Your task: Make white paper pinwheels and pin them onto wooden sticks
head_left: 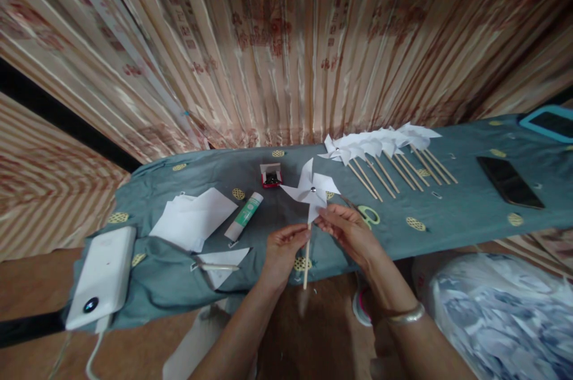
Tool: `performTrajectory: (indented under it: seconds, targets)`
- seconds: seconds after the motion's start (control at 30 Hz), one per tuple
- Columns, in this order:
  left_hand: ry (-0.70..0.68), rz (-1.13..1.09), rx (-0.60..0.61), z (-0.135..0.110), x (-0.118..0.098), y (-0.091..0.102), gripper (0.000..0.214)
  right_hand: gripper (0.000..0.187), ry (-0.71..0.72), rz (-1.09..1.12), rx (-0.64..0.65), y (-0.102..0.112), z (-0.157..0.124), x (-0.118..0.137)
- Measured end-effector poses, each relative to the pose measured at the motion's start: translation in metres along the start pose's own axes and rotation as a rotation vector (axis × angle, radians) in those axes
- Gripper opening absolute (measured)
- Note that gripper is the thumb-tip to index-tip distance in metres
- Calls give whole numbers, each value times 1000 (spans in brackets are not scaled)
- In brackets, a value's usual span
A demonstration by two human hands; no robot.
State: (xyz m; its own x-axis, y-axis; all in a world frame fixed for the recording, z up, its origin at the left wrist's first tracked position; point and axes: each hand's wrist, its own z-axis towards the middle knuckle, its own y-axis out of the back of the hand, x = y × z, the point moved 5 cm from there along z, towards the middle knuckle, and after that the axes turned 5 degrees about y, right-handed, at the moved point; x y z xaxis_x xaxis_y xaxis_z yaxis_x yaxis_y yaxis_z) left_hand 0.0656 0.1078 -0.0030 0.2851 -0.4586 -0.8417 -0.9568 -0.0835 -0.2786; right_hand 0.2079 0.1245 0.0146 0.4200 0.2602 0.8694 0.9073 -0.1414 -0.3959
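A white paper pinwheel (319, 182) on a thin wooden stick is held upright before me, a silver pin at its centre. My left hand (283, 252) pinches the stick just under the blades. With its fingertips, my right hand (347, 229) is closed on the pinwheel's lower blade. Past my right fingers lie scissors with light green handles (369, 216), partly hidden. A small red box of dark pins (271, 177) stands open behind the pinwheel. To the left rests a green and white glue stick (244, 216).
Several finished pinwheels (380, 144) lie in an overlapping row at the back right. White paper sheets (192, 219), a cut paper piece (224, 258) and a white power bank (102, 272) are leftward. A phone (510, 182) lies right; a bulging plastic bag (501, 314) stands below.
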Motion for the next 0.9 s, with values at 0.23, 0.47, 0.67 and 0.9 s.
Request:
performTrajectory:
  seconds: [0.23, 0.47, 0.67, 0.9]
  targets:
    - [23, -9, 16, -2, -1, -1, 30, 33, 46, -113, 23, -5, -1, 1]
    - [12, -14, 8, -2, -4, 1, 28, 39, 106, -236, -12, 12, -2, 16]
    - [44, -16, 20, -4, -2, -1, 31, 36, 211, -161, -196, 38, 1, 31]
    - [99, -14, 33, -8, 3, -6, 34, 31, 348, -195, -409, 56, 3, 38]
